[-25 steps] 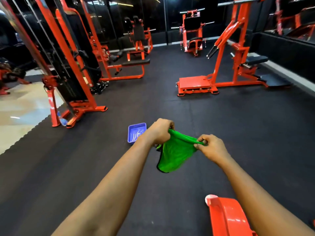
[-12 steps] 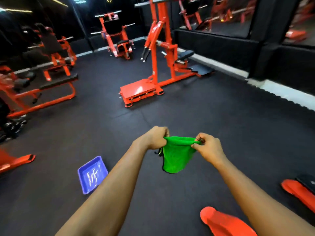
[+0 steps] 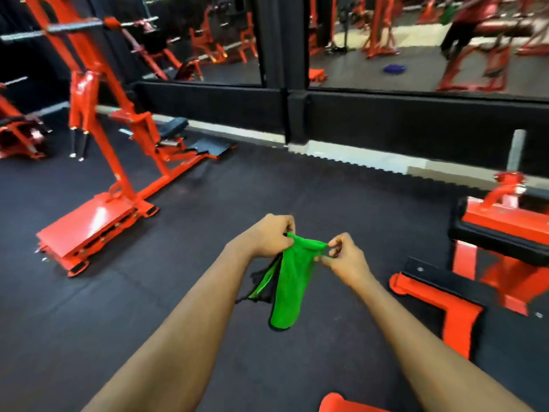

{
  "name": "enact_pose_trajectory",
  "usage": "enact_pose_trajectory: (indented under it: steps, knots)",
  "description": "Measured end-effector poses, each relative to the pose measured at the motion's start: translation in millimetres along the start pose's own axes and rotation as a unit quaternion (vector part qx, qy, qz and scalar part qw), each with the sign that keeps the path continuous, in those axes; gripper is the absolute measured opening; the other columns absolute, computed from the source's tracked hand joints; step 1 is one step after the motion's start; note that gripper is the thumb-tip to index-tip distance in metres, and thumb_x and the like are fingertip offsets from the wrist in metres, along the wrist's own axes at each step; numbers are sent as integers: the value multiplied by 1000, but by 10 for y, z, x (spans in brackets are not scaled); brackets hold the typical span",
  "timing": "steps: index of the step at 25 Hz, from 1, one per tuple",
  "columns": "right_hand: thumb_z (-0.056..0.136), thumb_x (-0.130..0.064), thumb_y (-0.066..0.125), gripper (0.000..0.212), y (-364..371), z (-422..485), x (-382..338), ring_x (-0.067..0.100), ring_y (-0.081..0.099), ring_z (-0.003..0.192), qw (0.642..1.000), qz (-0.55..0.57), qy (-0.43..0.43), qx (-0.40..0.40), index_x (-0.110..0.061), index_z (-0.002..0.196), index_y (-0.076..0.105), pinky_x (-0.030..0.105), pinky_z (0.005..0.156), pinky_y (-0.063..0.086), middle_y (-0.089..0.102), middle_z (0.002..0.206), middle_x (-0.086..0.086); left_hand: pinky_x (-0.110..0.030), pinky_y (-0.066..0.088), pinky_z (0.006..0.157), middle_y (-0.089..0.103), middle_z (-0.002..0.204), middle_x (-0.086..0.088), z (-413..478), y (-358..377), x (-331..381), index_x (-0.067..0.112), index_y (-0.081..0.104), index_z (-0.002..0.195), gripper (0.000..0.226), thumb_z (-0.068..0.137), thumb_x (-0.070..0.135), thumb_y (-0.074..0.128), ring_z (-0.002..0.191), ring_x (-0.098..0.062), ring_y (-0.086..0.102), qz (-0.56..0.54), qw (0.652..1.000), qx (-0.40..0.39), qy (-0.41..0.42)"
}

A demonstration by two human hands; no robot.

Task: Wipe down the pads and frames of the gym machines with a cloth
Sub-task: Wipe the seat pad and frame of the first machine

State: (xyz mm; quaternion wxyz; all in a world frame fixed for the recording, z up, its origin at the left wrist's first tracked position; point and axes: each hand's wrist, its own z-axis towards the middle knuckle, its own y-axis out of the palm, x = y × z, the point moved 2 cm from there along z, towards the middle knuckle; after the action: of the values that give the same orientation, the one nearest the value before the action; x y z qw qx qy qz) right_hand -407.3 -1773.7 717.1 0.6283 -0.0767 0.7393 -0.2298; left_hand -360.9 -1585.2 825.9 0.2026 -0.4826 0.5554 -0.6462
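The curled fingers of the left hand [image 3: 267, 237] pinch one upper corner of the green cloth [image 3: 292, 281]. The thumb and fingertips of the right hand [image 3: 346, 261] pinch the other corner, so the top edge is stretched between them. The cloth hangs below the fingers in a narrow folded strip, held in the air above the black rubber floor [image 3: 208, 188], and a darker layer shows along its left side. Both bare forearms reach in from the bottom of the view. To the left stands an orange machine frame [image 3: 118, 162] with a flat footplate [image 3: 86, 224] and a black seat pad [image 3: 173, 126]. To the right, nearer the hands, is another orange machine [image 3: 505, 281] with a black pad [image 3: 499, 242]. A mirrored wall [image 3: 416, 40] runs behind.
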Motion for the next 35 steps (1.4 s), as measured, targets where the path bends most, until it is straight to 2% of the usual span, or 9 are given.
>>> enact_pose_trajectory:
  steps: [6,10,12,15,20,25,29,33,35]
  knots:
    - [57,-40,94,85,-140,496,48,10,64,113,982,163,54,-75,-28,127,48,35,97,54,65,123,-6,-43,57,64,64,71,-4,1338,-71,493,18,47,98,22,83,13,62,62,-23,68,-50,986,-69,140]
    - [69,-37,85,57,-253,1012,131,9,67,110,958,195,69,198,-40,118,57,35,96,52,72,112,-12,-34,54,67,66,73,-3,2172,44,918,15,45,100,21,89,10,62,69,-23,69,-59,946,-146,283]
    - [79,-15,73,41,-389,1294,250,16,68,106,914,206,97,336,-32,114,62,38,95,52,73,105,-9,-27,51,66,70,75,-3,2530,43,1079,12,48,103,18,90,7,60,69,-17,69,-62,914,-174,361]
    - [74,-20,65,48,-610,1490,278,26,69,107,833,220,189,471,-24,121,65,45,98,53,74,109,1,-29,47,69,66,79,2,3029,-17,1203,10,56,104,14,91,8,60,71,-14,61,-47,876,-201,435]
    - [88,-10,61,37,-975,1351,133,38,64,106,688,168,307,635,-9,125,64,40,90,49,69,112,20,-31,46,74,64,84,1,3631,50,1551,14,61,99,9,91,10,61,75,-15,57,0,812,-229,536]
    - [80,-29,45,37,-1421,1340,436,43,61,97,606,133,359,697,-8,102,67,40,78,44,61,101,23,-31,44,72,66,85,-3,3983,376,2143,10,63,101,11,91,8,60,80,-20,60,11,747,-271,607]
    - [93,-16,52,19,-1810,1407,779,40,60,96,542,142,409,721,-12,107,64,40,76,43,62,105,19,-33,48,82,69,97,-6,4304,649,2766,11,63,104,11,93,12,61,90,-22,63,19,730,-276,626]
    - [96,-27,55,35,-2208,1584,1054,41,60,112,486,134,445,740,-10,126,57,46,90,47,62,118,18,-36,46,88,61,108,-4,4550,951,3415,16,62,112,20,93,22,61,103,-25,59,61,693,-275,664]
    - [96,-29,56,35,-2275,1690,1114,41,61,112,486,138,458,732,-10,125,57,44,90,48,64,118,19,-41,45,95,56,120,-9,4608,1097,3627,16,59,121,28,95,27,60,111,-28,55,87,683,-280,669]
